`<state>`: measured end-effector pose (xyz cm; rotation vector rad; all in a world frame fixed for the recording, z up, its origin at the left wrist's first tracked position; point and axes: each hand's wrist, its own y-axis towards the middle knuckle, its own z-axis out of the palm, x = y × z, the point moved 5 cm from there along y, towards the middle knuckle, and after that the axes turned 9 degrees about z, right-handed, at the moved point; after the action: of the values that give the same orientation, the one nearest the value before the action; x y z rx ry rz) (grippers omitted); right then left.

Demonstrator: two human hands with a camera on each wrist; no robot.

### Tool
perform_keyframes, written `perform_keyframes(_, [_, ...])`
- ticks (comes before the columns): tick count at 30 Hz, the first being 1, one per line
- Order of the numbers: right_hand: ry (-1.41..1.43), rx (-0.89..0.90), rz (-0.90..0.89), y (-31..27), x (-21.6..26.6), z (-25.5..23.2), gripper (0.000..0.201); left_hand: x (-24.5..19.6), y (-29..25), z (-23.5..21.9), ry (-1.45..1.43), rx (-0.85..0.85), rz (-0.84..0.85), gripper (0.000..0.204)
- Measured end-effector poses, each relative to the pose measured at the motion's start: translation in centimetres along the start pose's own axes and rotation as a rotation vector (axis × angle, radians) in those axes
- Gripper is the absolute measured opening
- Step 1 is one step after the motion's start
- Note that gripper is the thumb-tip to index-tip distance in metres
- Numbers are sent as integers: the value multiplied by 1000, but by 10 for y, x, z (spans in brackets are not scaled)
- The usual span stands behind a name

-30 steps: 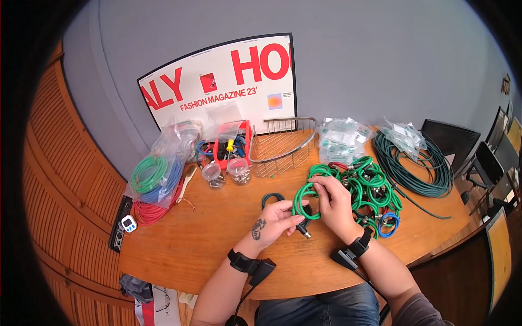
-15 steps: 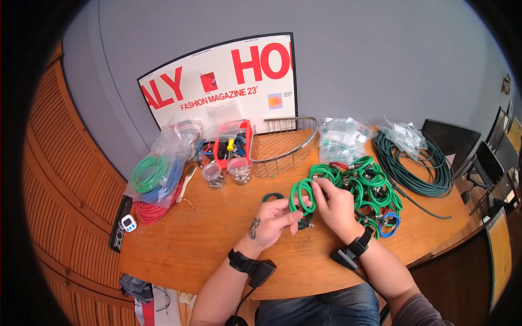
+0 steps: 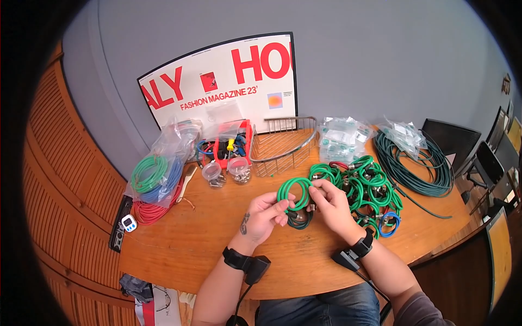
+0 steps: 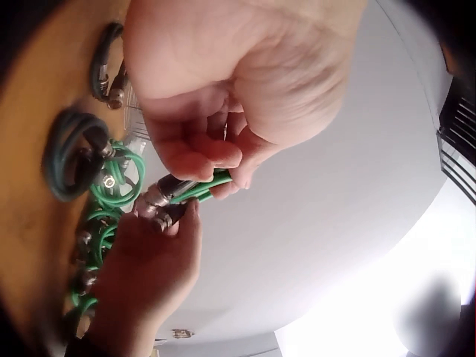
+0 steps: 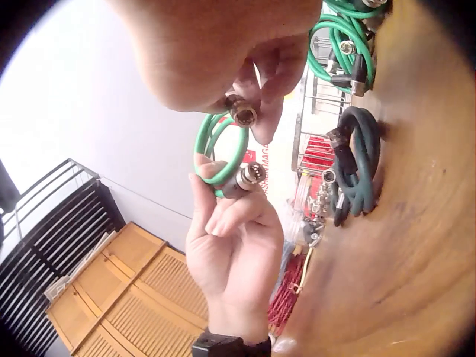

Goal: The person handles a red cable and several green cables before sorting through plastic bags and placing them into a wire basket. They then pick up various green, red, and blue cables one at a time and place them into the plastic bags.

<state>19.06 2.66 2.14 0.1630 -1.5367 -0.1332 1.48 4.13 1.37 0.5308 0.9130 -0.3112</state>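
Well, the left hand and right hand both pinch a green coil above the counter, left of the cable pile. Fingers partly hide its metal connectors.

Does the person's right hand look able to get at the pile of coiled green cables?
Probably yes: the pile lies close beside the right hand with nothing seen between, though those fingers pinch a metal cable connector.

Labels on the clear bags near the tabletop's far edge are too small to read; the jeans are cut off below.
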Motion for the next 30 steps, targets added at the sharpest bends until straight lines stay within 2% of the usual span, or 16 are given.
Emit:
perform_keyframes(1, [45, 52, 70, -2, 3, 1, 16, -2, 0, -2, -17, -15, -5, 21])
perform_keyframes(5, [143, 103, 134, 3, -9, -3, 16, -8, 0, -7, -155, -17, -57, 21])
perform_keyframes(7, [-156, 20, -166, 5, 0, -5, 17, -9, 1, -9, -203, -32, -58, 21])
perform_keyframes(8, [-156, 20, -166, 5, -1, -4, 17, -9, 0, -10, -203, -32, -58, 21])
perform_keyframes(10, [-70, 21, -20, 3, -3, -1, 19, -8, -1, -11, -259, -24, -91, 22])
perform_keyframes(11, [-70, 22, -21, 1, -4, 1, 19, -7, -1, -11, -258, -24, -90, 22])
perform_keyframes(13, [14, 61, 87, 0, -10, 5, 22, -3, -2, -6, -329, 38, -144, 20])
perform_keyframes(17, [90, 113, 202, 1, -15, 2, 23, -1, -2, -7, -299, 3, -164, 20])
perform_keyframes(19, [223, 127, 311, -1, -19, 4, 25, 1, -4, -4, -250, 90, -250, 19])
perform_keyframes(20, [222, 129, 312, -1, -22, 5, 25, 0, -4, -3, -250, 89, -249, 19])
perform_keyframes(22, [499, 198, 314, 0, -26, 10, 30, -1, -3, -1, -186, 95, -226, 18])
perform_keyframes(23, [499, 197, 315, -1, -25, 8, 30, -1, -3, 0, -187, 94, -227, 18])
perform_keyframes(25, [576, 328, 352, -5, -11, 11, 33, -5, -2, -6, -112, 14, -173, 17])
perform_keyframes(28, [616, 272, 393, -7, 0, 15, 41, -4, -2, -7, -73, -3, -132, 19])
perform_keyframes(30, [601, 307, 375, -3, -5, 8, 39, -3, 1, -11, -50, -37, -92, 18])
